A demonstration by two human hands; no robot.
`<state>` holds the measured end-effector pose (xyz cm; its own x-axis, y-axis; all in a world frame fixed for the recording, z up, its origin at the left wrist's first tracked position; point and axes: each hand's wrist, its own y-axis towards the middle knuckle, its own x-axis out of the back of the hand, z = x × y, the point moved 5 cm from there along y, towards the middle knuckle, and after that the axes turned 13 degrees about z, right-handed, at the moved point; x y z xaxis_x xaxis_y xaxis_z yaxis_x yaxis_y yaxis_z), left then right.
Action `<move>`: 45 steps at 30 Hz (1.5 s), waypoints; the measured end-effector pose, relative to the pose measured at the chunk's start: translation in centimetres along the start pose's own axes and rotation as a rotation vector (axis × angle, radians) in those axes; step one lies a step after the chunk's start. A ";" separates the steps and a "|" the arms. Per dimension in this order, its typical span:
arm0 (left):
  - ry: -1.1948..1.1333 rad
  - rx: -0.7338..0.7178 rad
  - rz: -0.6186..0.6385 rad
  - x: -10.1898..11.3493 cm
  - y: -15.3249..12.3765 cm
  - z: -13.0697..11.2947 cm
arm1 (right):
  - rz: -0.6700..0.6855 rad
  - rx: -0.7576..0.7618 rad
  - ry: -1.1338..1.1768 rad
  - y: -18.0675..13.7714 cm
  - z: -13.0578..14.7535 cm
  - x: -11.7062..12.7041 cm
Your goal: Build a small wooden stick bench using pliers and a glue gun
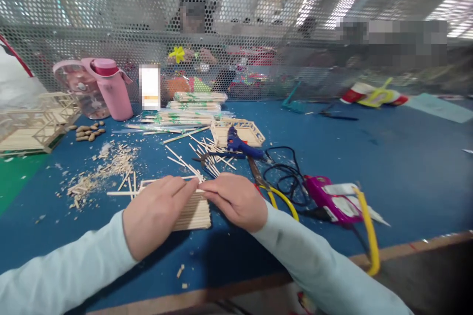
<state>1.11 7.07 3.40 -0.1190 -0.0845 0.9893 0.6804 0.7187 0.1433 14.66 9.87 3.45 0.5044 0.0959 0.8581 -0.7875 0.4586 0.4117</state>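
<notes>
While our right hand [236, 200] pinches a stick [200, 190] near the far edge of the panel [195, 215], our left hand [157, 212] arches over it, grip hidden from us. Panel lies on the table [244, 261]; we judge light, even fingertip pressure keeps the stick straight.

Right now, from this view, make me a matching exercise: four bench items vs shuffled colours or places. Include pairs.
Items:
1. Stick panel
2. Glue gun
3. Opaque bottle
4. Pale sheet

Colours/places:
A. Pink
B. Far right of the view
C. Partly covered by the left hand
D. Dark blue

Pairs: 1-C; 2-D; 3-A; 4-B
</notes>
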 end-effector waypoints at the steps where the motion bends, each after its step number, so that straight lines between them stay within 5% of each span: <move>1: -0.012 -0.005 -0.031 0.3 -0.1 0.0 | -0.017 -0.014 0.004 0.0 -0.1 0.2; 4: -0.074 0.121 -0.232 2.3 -1.5 1.9 | -0.073 -0.173 0.131 -0.3 -2.0 1.1; 7: -0.306 0.455 -0.430 3.1 -4.3 5.8 | -0.022 -0.434 0.347 -1.1 -5.1 0.9; 13: -1.191 0.808 -0.237 -3.8 -6.9 10.2 | 0.215 -0.602 0.612 -1.9 -7.5 -1.3; 17: -1.566 0.849 -0.142 -6.2 -6.8 9.8 | 0.256 -0.613 0.539 -1.8 -7.8 -1.4; 23: -1.736 0.852 -0.008 -6.7 -6.4 8.8 | 0.366 -0.585 0.453 -1.6 -7.8 -1.5; 27: -1.832 0.884 0.002 -7.4 -6.3 8.5 | 0.300 -0.590 0.430 -1.7 -7.7 -1.4; 45: -1.893 0.968 -0.029 -7.5 -6.2 8.4 | 0.303 -0.495 0.359 -1.4 -7.7 -1.5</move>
<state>-8.25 9.05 -5.10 -0.9440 0.0798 -0.3201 0.2440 0.8220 -0.5146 17.75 15.87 -0.83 0.4408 0.5321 0.7229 -0.7008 0.7072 -0.0932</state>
